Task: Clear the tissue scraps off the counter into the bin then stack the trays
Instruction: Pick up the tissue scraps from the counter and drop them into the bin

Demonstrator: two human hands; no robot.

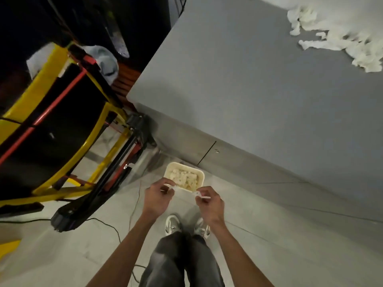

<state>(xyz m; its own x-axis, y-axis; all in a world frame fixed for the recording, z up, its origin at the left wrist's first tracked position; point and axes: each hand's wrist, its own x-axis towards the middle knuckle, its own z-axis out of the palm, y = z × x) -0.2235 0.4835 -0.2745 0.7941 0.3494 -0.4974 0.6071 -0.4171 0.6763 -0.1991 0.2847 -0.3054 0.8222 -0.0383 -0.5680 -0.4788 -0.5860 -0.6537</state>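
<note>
A cream square bin (202,176) stands on the floor against the counter's base, with white tissue scraps (184,179) inside it. Just above its near rim, my left hand (158,196) and my right hand (208,201) each pinch one end of a pale flat piece (184,196) stretched between them; whether it is tissue or a tray I cannot tell. On the grey counter (248,79), a heap of torn white tissue scraps (342,38) lies at the far right. No trays are clearly in view.
A yellow and black frame (51,121) fills the left side, with a black stand leg (116,172) slanting down to the floor beside the bin. Thin cables (132,212) trail over the pale floor. My shoes (186,225) stand just behind the bin.
</note>
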